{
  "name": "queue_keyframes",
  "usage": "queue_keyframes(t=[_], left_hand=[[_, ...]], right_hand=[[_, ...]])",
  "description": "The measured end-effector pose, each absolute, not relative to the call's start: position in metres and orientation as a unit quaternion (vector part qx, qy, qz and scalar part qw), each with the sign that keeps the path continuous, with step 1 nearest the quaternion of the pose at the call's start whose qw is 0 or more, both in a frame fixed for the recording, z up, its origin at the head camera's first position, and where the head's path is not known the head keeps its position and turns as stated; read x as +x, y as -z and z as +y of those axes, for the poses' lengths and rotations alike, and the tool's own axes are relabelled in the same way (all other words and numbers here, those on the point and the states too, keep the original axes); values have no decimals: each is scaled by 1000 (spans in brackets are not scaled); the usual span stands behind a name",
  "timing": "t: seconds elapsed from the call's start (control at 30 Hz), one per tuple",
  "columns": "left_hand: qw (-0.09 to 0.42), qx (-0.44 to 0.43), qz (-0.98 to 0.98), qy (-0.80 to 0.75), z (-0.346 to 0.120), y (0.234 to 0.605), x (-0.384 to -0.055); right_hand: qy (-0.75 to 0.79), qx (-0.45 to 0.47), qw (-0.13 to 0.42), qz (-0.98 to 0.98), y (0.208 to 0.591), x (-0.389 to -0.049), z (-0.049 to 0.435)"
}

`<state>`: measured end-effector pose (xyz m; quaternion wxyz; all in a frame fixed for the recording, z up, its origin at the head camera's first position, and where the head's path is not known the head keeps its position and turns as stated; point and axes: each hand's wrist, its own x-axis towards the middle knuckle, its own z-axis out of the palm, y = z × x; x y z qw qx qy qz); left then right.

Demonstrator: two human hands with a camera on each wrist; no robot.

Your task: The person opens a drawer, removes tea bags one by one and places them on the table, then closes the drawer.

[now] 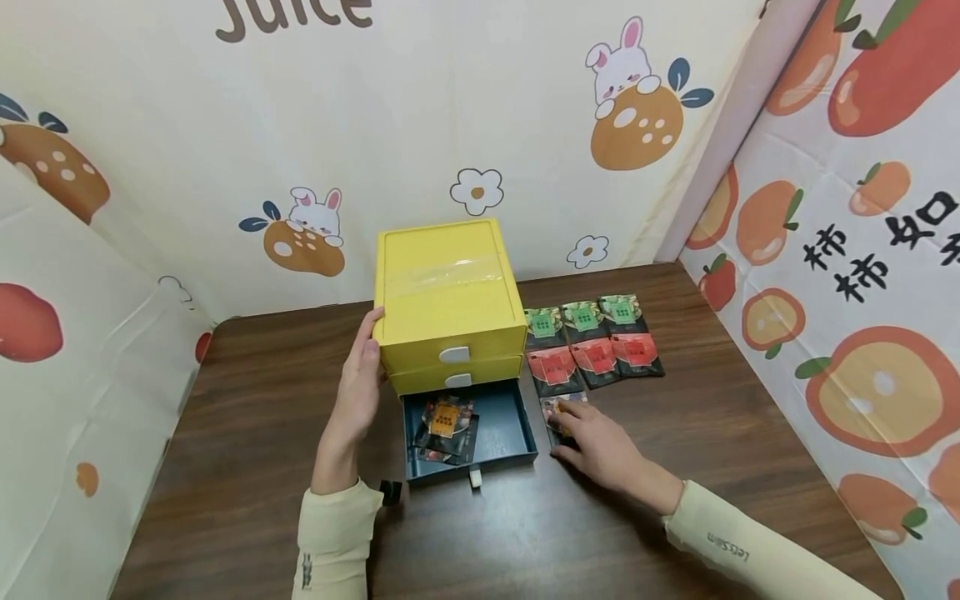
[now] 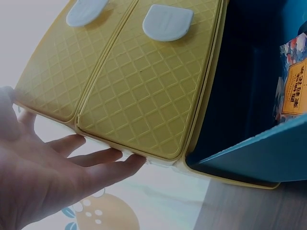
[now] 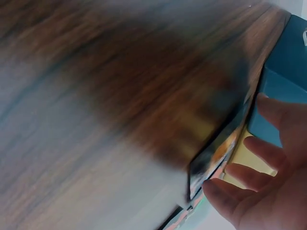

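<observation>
A yellow box of drawers [image 1: 442,283] stands on the table with its dark blue bottom drawer [image 1: 506,425] pulled out. Several black packets with orange labels [image 1: 446,421] lie overlapped in the drawer's left part. My left hand [image 1: 357,392] rests against the box's left side; in the left wrist view its fingertips [image 2: 134,162] touch the side by the upper drawers. On the table right of the drawer, my right hand [image 1: 606,442] touches an orange-labelled packet [image 1: 553,410], partly covering it. Its fingers [image 3: 249,175] are spread in the right wrist view.
Behind the right hand lie a row of red-labelled packets [image 1: 596,357] and, farther back, a row of green-labelled packets [image 1: 583,317]. Printed cloth [image 1: 420,108] hangs at the table's back and sides. A small black object [image 1: 391,492] shows at the left cuff.
</observation>
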<state>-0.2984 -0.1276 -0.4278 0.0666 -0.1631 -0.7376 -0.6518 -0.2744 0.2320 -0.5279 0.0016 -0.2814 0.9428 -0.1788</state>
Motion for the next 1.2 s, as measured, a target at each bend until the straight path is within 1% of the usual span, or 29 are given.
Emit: queue_keyframes(t=[0.17, 0.37, 0.43, 0.53, 0.67, 0.77, 0.83, 0.9, 1.03, 1.2], left_hand=[[68, -169, -736, 652, -124, 419, -295], [70, -170, -737, 650, -130, 434, -302], [71, -170, -738, 649, -131, 438, -304], [74, -171, -735, 652, -131, 440, -304], [73, -165, -733, 656, -130, 436, -303], [68, -164, -733, 657, -129, 427, -299], [68, -163, -734, 655, -127, 420, -294], [67, -164, -736, 653, -126, 413, -291], [68, -162, -740, 649, -125, 407, -288], [64, -162, -738, 652, -124, 406, -290]], right_hand=[[189, -280, -16, 941, 522, -273, 229], [205, -274, 3, 940, 514, -272, 223], [208, -282, -1, 937, 511, -271, 220], [217, -310, -34, 925, 504, -270, 211], [233, -349, -108, 901, 489, -268, 194], [242, -368, -130, 888, 479, -267, 176], [248, -384, -116, 882, 474, -267, 161], [254, -398, -90, 877, 472, -267, 146], [246, -412, -24, 877, 473, -269, 113], [200, -395, 55, 895, 478, -280, 80]])
